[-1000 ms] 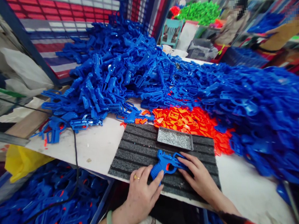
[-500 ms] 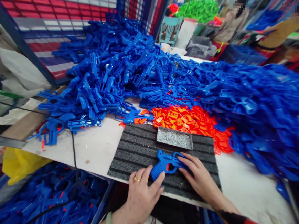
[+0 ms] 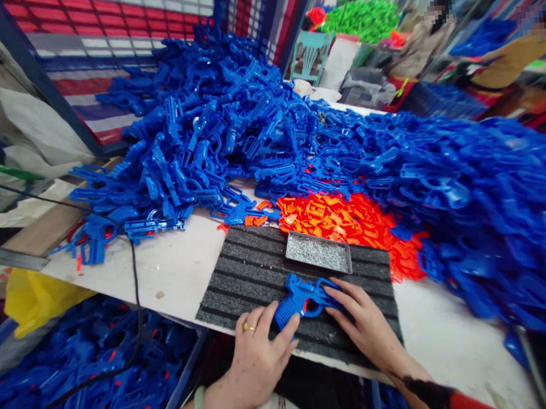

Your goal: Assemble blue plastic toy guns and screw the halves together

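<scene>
A blue plastic toy gun (image 3: 292,306) with an orange trigger lies on the striped dark mat (image 3: 241,276) in front of me. My left hand (image 3: 260,347), with a gold ring on one finger, is closed round the grip end. At the barrel end, the fingers of my right hand (image 3: 365,323) pinch the toy. Just beyond it on the mat sits a shallow rectangular tray (image 3: 352,260) of tiny silvery pieces. A heap of small orange parts (image 3: 344,218) borders the mat's far edge.
Large piles of blue toy gun pieces (image 3: 228,120) cover the table's back and right side. Below on the left, a bin holds more blue guns (image 3: 78,371) with orange triggers. A black cable (image 3: 135,272) hangs over the table edge. Two people are in the background at right.
Almost nothing differs. My right forearm and sleeve have shifted slightly; both hands keep the toy gun in the same place.
</scene>
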`<state>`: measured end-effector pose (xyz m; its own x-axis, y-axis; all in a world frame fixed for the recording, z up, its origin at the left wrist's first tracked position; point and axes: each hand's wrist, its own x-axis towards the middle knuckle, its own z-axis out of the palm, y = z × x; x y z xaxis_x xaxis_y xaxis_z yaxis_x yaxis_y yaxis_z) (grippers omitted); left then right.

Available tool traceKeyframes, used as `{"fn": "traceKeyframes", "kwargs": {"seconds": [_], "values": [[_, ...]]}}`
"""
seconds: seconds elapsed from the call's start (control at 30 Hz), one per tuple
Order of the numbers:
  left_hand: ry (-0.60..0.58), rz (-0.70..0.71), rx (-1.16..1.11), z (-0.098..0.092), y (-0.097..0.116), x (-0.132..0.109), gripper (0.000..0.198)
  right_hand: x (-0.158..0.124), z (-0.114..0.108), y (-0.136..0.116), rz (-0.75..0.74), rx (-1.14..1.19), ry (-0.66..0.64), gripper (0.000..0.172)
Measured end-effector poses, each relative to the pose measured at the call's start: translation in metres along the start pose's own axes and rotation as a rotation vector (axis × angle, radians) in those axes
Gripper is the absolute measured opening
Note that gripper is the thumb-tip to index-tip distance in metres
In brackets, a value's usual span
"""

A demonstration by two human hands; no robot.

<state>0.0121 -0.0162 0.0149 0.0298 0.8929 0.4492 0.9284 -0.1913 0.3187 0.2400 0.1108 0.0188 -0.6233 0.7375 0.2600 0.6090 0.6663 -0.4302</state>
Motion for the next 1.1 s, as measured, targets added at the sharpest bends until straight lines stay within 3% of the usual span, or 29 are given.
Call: {"fn": "traceKeyframes", "kwargs": {"seconds": [0.4, 1.1], "values": [[0.036, 0.013, -0.065, -0.0029, 0.0008, -0.0010, 0.034, 0.0006, -0.0004, -0.0027, 0.019, -0.028, -0.042, 0.036], [0.003, 0.005, -0.046, -0.0032, -0.0050, -0.0014, 0.035, -0.0013, 0.0044, -0.0028, 0.007, -0.023, 0.024, 0.036]]}}
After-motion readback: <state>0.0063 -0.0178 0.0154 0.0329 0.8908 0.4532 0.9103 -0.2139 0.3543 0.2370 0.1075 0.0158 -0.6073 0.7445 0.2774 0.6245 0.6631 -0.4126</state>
